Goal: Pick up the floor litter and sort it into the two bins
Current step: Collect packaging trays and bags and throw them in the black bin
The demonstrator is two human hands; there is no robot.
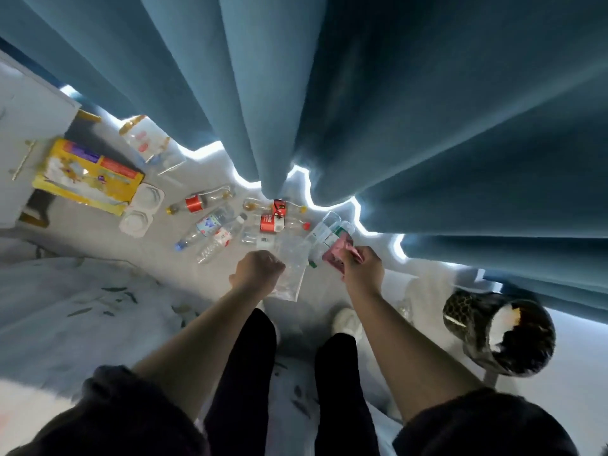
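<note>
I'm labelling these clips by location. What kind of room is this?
Probably a bedroom at home: floor-length blue curtains hang over a bright window, a leaf-print bedspread lies at the left, and a white cabinet with gold handles stands beyond the litter-strewn floor.

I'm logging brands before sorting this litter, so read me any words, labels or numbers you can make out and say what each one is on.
None can be read.
Yellow box: print blurred.
Red carton: white marks, too blurred.
Red-labelled bottle: label unreadable.
Blue-labelled bottle: label unreadable.
Pink packet in the right hand: print blurred.
</note>
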